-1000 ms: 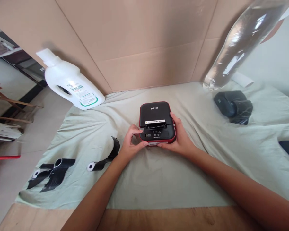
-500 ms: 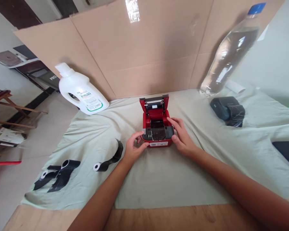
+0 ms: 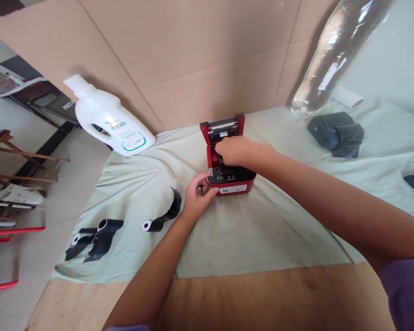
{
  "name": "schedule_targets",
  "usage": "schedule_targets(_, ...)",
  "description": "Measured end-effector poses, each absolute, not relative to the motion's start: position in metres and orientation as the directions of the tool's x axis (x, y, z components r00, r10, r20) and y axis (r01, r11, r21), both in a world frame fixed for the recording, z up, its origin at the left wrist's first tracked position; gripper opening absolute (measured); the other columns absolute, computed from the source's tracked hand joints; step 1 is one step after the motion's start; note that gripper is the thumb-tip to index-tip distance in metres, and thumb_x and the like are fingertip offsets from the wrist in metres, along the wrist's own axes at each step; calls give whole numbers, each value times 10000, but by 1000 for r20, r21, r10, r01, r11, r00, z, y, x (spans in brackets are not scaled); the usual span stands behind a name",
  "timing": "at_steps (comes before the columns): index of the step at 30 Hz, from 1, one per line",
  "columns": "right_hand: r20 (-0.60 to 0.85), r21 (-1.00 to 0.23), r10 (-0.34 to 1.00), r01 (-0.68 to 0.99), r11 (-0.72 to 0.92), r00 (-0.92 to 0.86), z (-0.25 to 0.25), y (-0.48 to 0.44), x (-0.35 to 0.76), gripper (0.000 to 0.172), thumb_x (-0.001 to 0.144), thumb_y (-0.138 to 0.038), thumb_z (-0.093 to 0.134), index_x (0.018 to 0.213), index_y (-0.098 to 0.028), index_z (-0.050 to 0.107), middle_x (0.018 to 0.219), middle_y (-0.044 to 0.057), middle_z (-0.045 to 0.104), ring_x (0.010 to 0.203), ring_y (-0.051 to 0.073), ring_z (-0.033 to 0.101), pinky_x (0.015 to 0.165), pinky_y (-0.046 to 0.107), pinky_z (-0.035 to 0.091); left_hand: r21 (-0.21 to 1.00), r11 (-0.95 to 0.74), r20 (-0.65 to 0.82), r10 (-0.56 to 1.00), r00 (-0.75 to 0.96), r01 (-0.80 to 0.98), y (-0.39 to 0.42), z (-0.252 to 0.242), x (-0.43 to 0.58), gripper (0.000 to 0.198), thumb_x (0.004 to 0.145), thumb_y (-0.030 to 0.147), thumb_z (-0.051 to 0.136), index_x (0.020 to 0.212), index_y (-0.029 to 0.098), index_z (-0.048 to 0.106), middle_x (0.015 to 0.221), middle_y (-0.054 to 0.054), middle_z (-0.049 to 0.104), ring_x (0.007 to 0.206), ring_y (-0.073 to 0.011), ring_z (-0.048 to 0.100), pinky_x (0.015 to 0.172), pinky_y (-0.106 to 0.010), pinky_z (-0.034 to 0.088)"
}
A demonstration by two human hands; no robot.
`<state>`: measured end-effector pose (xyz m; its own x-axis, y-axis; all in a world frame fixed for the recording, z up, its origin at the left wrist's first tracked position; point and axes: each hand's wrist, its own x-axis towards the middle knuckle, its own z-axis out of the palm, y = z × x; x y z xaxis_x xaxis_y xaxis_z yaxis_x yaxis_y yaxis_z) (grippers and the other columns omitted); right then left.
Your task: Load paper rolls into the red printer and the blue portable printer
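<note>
A small red and black printer (image 3: 250, 181) stands on the cloth with its lid (image 3: 242, 123) raised and a white label on its front. At its left front corner, my left hand (image 3: 197, 195) grips the casing, thumb on the front and fingers along the side. My right hand (image 3: 236, 151) reaches into the printer's open bay from the right, knuckles up and fingers curled. Those fingertips are hidden, and a dark part shows just beneath them; what they hold cannot be made out. Left of my left hand lies a black roll with a white core (image 3: 152, 225), its strip trailing.
More black rolls (image 3: 105, 236) lie at the left on the green cloth (image 3: 227, 243). A white detergent bottle (image 3: 112, 119) and a large clear bottle (image 3: 334, 59) lean by the cardboard wall (image 3: 193, 59). A dark device (image 3: 334, 133) is at the right, near a white tube (image 3: 347, 97).
My right hand has gone from the printer's right side into its bay. The black strip no longer hangs over the printer's front. My left hand keeps its hold. The view has tilted down.
</note>
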<state>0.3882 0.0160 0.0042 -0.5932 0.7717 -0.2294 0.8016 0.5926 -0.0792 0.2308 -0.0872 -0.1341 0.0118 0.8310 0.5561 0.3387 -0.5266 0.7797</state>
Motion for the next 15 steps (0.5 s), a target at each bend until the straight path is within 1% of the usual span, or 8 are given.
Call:
schedule_targets(1,-267,-66,773,811,581,-575,4,17,384,172,795,-105,618,935,-107,717,860,167,709,816,287,669,634,328,416,779,-530,557,830,18,334,-87,-134,231,369,832,307,734,1164,225,597,694,69,429,624,-88,434,627,-218,392)
schedule_targets(3,-321,-68,770,824,562,-551,0,22,378,126,748,-130,689,869,-124,724,801,139,707,819,288,671,659,331,433,783,-531,555,832,24,324,-87,-133,232,377,836,331,731,1171,224,593,681,74,415,610,-86,419,618,-216,383)
schedule_targets(6,-384,-118,767,851,512,-514,-10,35,375,27,723,-128,724,734,-142,704,677,79,668,751,249,664,684,334,442,799,-519,538,843,26,304,-86,-132,233,402,839,386,724,1179,220,590,670,76,404,596,-88,398,604,-221,375)
schedule_targets(9,-426,-216,754,866,452,-500,-21,53,375,131,683,-81,739,623,-160,654,598,29,604,669,208,631,674,342,452,814,-508,521,853,33,283,-86,-132,233,415,841,425,715,1178,214,597,663,71,395,595,-95,379,596,-228,372)
schedule_targets(12,-366,-400,748,819,411,-554,-27,67,376,261,596,-52,792,535,-197,584,554,-6,545,645,197,594,665,349,473,825,-492,502,864,41,279,-86,-131,233,436,838,442,716,1191,210,606,661,66,395,595,-98,374,604,-235,374)
schedule_targets(13,-329,-449,749,793,411,-575,-26,69,377,276,606,-81,802,526,-203,568,559,-8,541,647,192,586,662,342,473,831,-480,489,871,43,280,-87,-130,232,445,837,445,716,1200,212,607,663,64,398,596,-99,375,604,-236,373)
schedule_targets(15,-203,-518,762,728,449,-615,-21,67,380,266,697,-196,777,545,-207,558,606,0,565,665,178,580,655,318,463,848,-451,456,889,51,280,-88,-128,232,457,840,452,713,1217,217,606,672,59,409,598,-100,383,606,-238,375)
